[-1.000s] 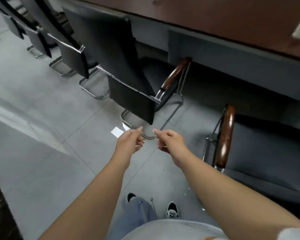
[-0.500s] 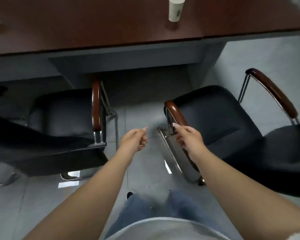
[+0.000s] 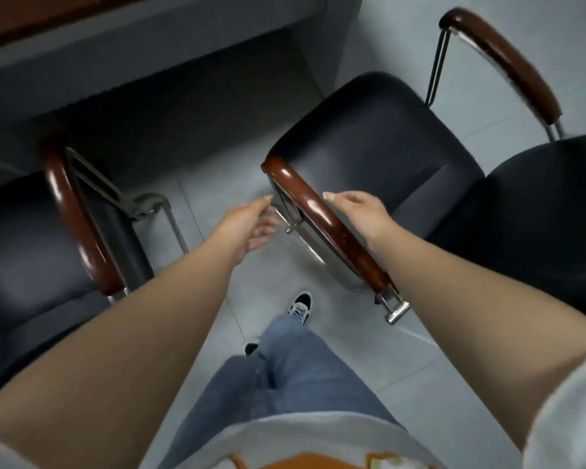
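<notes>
From the head view, your left hand and right hand, each grip released, flank the glossy wooden armrest of the chair at 1 o'clock. The chair is probably stiff, slick and weighty, so clasp the armrest mid-length.

My left forearm and right forearm rose bare from the bottom corners toward mid-frame. My left hand hung palm-inward, fingers loose; my right hand pointed leftward (lower fingers hidden).
</notes>
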`<move>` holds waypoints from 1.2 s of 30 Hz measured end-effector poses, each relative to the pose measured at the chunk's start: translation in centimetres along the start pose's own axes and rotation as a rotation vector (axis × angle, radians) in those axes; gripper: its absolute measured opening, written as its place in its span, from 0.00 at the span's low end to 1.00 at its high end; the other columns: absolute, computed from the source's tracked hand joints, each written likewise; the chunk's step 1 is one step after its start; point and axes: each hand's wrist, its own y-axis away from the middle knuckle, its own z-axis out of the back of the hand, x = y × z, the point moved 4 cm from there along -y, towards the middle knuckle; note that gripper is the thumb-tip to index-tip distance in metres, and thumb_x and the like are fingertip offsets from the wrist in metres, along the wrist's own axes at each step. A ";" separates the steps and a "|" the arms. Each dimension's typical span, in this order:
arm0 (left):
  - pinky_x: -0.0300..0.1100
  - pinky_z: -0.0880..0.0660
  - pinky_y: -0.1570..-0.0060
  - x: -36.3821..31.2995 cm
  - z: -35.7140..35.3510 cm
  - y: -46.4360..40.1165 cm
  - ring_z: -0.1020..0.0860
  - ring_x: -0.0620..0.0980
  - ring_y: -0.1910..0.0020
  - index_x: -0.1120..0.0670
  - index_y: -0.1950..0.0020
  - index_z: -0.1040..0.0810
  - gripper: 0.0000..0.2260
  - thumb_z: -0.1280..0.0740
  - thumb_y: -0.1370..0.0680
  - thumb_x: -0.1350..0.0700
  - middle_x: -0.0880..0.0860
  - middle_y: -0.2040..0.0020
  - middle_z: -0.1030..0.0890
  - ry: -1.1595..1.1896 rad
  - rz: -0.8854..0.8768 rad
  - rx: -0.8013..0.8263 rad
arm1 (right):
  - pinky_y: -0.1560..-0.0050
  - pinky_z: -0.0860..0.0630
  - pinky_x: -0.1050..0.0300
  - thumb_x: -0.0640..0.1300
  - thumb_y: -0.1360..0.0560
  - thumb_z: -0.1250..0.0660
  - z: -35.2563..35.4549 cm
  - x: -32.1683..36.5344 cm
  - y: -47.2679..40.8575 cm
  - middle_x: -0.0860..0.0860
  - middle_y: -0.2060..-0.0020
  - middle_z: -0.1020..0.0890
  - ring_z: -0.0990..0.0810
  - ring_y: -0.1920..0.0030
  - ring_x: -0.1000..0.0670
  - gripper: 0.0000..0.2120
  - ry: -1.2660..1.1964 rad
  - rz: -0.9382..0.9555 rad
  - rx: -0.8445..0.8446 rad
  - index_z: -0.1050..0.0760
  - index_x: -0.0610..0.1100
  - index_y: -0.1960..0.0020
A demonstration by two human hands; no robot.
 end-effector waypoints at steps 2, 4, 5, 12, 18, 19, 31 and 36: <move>0.37 0.29 0.61 -0.5 -0.8 -2.3 0.25 0.44 0.65 0.51 0.59 0.26 0.11 0.38 0.22 0.46 0.46 0.67 0.20 -0.054 0.021 0.012 | 0.51 0.32 0.61 0.58 0.30 0.30 -0.8 0.3 -2.2 0.53 0.50 0.21 0.24 0.55 0.56 0.22 0.056 -0.038 0.033 0.23 0.45 0.43; 0.38 0.28 0.58 -1.0 -1.4 -3.9 0.24 0.45 0.58 0.52 0.54 0.25 0.12 0.38 0.23 0.43 0.49 0.57 0.20 -0.082 0.020 0.015 | 0.47 0.28 0.58 0.64 0.35 0.30 -1.7 0.1 -3.4 0.51 0.46 0.20 0.22 0.49 0.52 0.31 0.105 -0.074 0.074 0.24 0.46 0.39; 0.38 0.29 0.55 -1.1 -1.8 -5.2 0.25 0.46 0.55 0.53 0.50 0.24 0.15 0.38 0.23 0.42 0.50 0.53 0.21 -0.088 0.040 0.014 | 0.45 0.26 0.56 0.67 0.38 0.29 -2.2 -0.1 -4.4 0.49 0.47 0.19 0.20 0.49 0.50 0.35 0.123 -0.116 0.093 0.23 0.46 0.40; 0.37 0.25 0.51 -1.5 -3.8 -9.8 0.22 0.42 0.63 0.53 0.57 0.27 0.09 0.37 0.22 0.49 0.49 0.60 0.21 0.116 0.164 0.135 | 0.58 0.26 0.59 0.65 0.35 0.29 -3.6 -0.4 -7.1 0.48 0.62 0.19 0.20 0.63 0.49 0.25 0.154 -0.326 0.090 0.20 0.43 0.55; 0.41 0.25 0.47 -2.9 -2.7 -11.6 0.20 0.47 0.59 0.57 0.56 0.26 0.06 0.34 0.23 0.55 0.55 0.58 0.20 0.165 0.199 0.278 | 0.51 0.25 0.54 0.61 0.36 0.27 -4.4 1.2 -7.3 0.48 0.63 0.21 0.21 0.59 0.46 0.19 0.100 -0.446 -0.016 0.22 0.45 0.59; 0.41 0.25 0.46 -3.6 -2.4 -11.7 0.20 0.48 0.59 0.58 0.56 0.26 0.06 0.33 0.23 0.55 0.55 0.58 0.20 0.145 0.196 0.287 | 0.50 0.25 0.53 0.61 0.36 0.27 -4.5 1.8 -7.2 0.48 0.62 0.20 0.21 0.58 0.46 0.20 0.094 -0.466 -0.011 0.22 0.45 0.58; 0.39 0.21 0.55 -13.8 5.3 -18.5 0.20 0.46 0.63 0.56 0.58 0.29 0.10 0.30 0.26 0.53 0.54 0.60 0.20 -0.002 0.117 0.154 | 0.52 0.24 0.52 0.65 0.37 0.28 -13.2 10.6 -12.1 0.43 0.54 0.19 0.20 0.57 0.44 0.35 -0.059 -0.526 -0.034 0.24 0.38 0.43; 0.35 0.22 0.61 -13.3 6.5 -19.1 0.21 0.44 0.65 0.55 0.61 0.28 0.10 0.30 0.25 0.52 0.51 0.63 0.21 0.031 0.079 0.146 | 0.47 0.22 0.46 0.67 0.39 0.28 -15.1 10.3 -12.9 0.42 0.54 0.17 0.18 0.56 0.43 0.36 -0.020 -0.498 -0.052 0.22 0.38 0.45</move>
